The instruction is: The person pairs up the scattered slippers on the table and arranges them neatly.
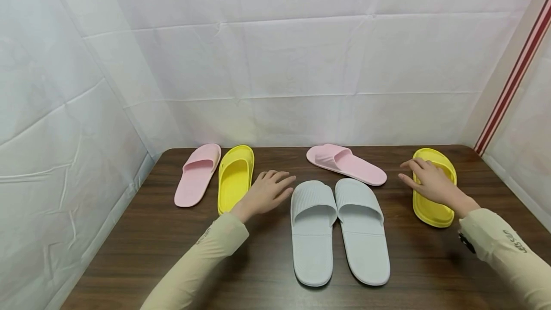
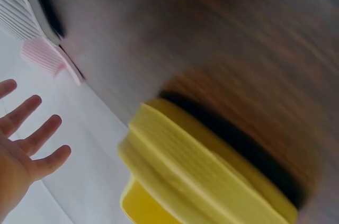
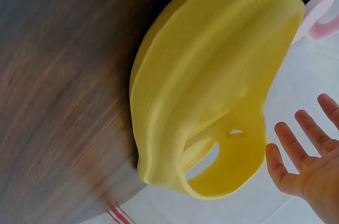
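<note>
Two light grey slippers [image 1: 312, 257] lie side by side at the middle of the table, toes pointing away. My left hand [image 1: 268, 190] hovers between them and a yellow slipper [image 1: 232, 181] on the left; its fingers are spread and hold nothing. Over a second yellow slipper [image 1: 434, 213] at the right, my right hand [image 1: 432, 183] hangs with loosely bent fingers, hiding part of it. In the right wrist view that hand [image 3: 307, 155] appears apart from the yellow slipper [image 3: 206, 91]. One pink slipper [image 1: 193, 183] lies far left, another pink slipper [image 1: 361, 169] lies slanted behind the grey pair.
The dark wooden table [image 1: 142, 257] has its far edge against a white cloth backdrop [image 1: 292, 61]. White cloth also hangs on the left and right sides. A red stripe [image 1: 516, 75] runs down the right corner.
</note>
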`<action>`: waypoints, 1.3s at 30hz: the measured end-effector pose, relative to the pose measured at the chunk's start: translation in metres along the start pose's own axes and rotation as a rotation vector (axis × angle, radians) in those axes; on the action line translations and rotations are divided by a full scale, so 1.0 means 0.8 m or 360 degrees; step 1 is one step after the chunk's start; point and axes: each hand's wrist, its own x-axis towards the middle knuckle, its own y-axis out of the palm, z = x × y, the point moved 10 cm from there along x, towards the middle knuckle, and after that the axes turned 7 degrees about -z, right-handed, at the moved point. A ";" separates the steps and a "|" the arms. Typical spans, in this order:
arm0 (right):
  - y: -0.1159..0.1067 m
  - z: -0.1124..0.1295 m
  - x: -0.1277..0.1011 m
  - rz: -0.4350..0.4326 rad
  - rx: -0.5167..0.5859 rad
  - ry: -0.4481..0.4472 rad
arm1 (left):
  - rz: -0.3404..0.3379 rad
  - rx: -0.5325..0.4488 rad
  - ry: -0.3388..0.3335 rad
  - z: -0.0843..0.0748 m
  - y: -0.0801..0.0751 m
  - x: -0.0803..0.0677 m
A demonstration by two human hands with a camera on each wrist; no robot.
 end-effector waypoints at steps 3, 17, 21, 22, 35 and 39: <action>-0.003 -0.007 0.000 -0.0007 -0.0019 0.0023 | -0.0019 0.0019 0.0000 0.006 -0.003 -0.001; -0.017 -0.035 0.002 -0.0073 -0.0053 0.0078 | -0.0127 0.0038 -0.0069 0.045 -0.019 -0.003; -0.021 -0.039 0.003 -0.0087 -0.0064 0.0081 | -0.0163 0.0043 -0.0088 0.056 -0.025 -0.005; -0.021 -0.041 0.003 -0.0089 -0.0062 0.0087 | -0.0170 0.0041 -0.0095 0.059 -0.027 -0.005; -0.022 -0.066 0.004 -0.0061 -0.0090 0.0185 | -0.0168 0.0151 -0.0246 0.110 -0.041 -0.009; -0.019 -0.077 0.002 -0.0041 -0.0082 0.0216 | -0.0149 0.0222 -0.0270 0.126 -0.038 -0.010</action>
